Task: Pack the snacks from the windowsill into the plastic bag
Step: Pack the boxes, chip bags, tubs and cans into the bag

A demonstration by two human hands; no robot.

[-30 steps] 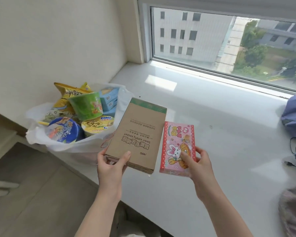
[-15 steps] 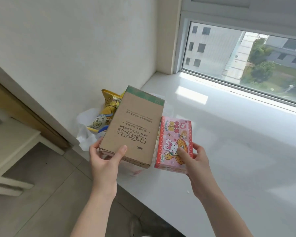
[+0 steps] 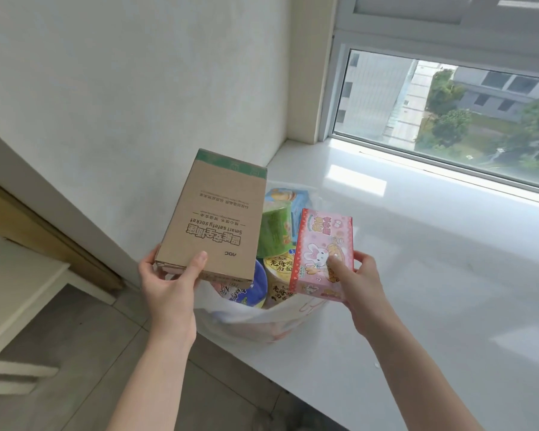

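Gripping 2 boxes by their near ends, the person is holding them just above the open white plastic bag (image 3: 262,321). The left hand (image 3: 165,284) is clasping a brown cardboard box (image 3: 218,219) printed "Smart safety socket", thumb on its top face. The right hand (image 3: 358,284) is pinching a pink rabbit-print snack box (image 3: 322,253) the same way. The bag is sitting at the near left end of the white windowsill (image 3: 417,275), beside the wall, and is looking nearly full: a green noodle cup (image 3: 274,234), a yellow noodle bowl (image 3: 277,269), a blue-rimmed bowl (image 3: 259,284) and a blue packet (image 3: 293,197) are showing inside. No further snacks are showing on the part of the sill in view, so packing is probably nearing its end, with these boxes left to go in.
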